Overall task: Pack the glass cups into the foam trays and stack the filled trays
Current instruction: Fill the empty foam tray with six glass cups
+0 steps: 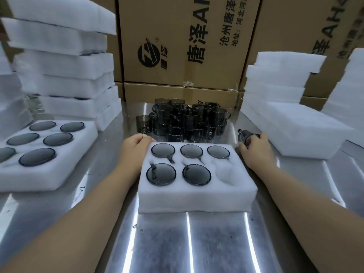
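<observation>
Foam tray [197, 196] on the table [206, 245]: five of six pockets filled, near-right pocket [226, 174] empty; right hand [256, 149] beside its right edge grips one glass cup [242, 136]; left hand [136, 144] at its far-left corner, grip unclear; loose cups [187, 119] heaped behind it, filled trays [65, 170] stacked to its left.

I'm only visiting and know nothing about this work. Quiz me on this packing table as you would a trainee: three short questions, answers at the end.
1. Count: how many slots of the middle tray are filled?
2. True or false: the right hand holds a cup beside the tray.
3. Pick one: where is the tray's empty slot? A, near right corner. B, far left corner. C, far row, middle.

Key: 1. five. 2. true. 3. A.
</observation>
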